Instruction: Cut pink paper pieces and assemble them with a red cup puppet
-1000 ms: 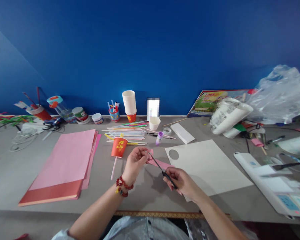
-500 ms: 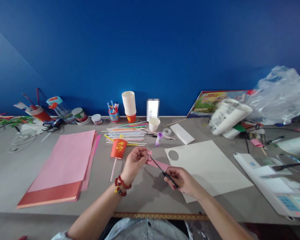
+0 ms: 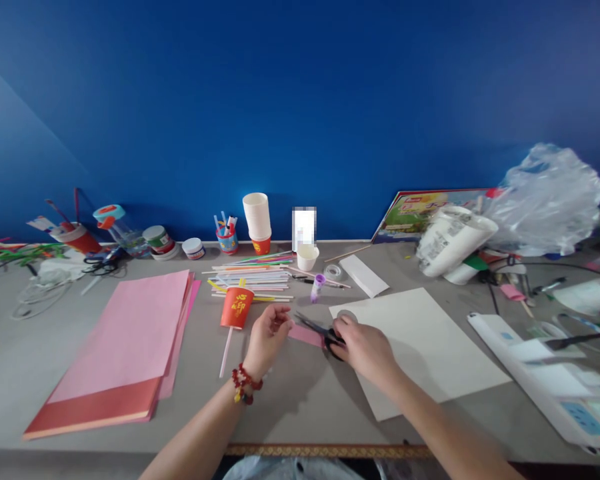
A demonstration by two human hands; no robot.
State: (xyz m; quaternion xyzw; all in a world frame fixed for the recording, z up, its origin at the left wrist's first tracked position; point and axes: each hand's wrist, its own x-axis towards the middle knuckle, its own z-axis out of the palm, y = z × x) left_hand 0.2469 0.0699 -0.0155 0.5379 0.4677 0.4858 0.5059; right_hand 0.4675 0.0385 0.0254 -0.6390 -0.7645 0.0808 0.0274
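Note:
My right hand (image 3: 367, 345) is closed on the black handles of a pair of scissors (image 3: 314, 324), whose blades point left and stand a little apart. Beneath the scissors a pink paper strip (image 3: 304, 334) lies on the table. My left hand (image 3: 270, 333), with a red bead bracelet on the wrist, has its fingertips pinched close to the strip's left end; what they hold is too small to make out. Just left of that hand is a red paper cup (image 3: 237, 308) with a pale straw (image 3: 226, 352) below it and yellow pieces at its top.
A white sheet (image 3: 420, 347) with a round hole lies at right, partly under my right forearm. Pink and red paper (image 3: 125, 333) is stacked at left. Straws (image 3: 250, 277), a purple glue stick (image 3: 317, 288), a tape roll (image 3: 333, 271) and stacked cups (image 3: 257, 217) stand or lie behind.
The scissors have gone from upright cutting at the pink paper to low over the strip, and my right hand has turned palm down. My left hand has drawn slightly away from the blades.

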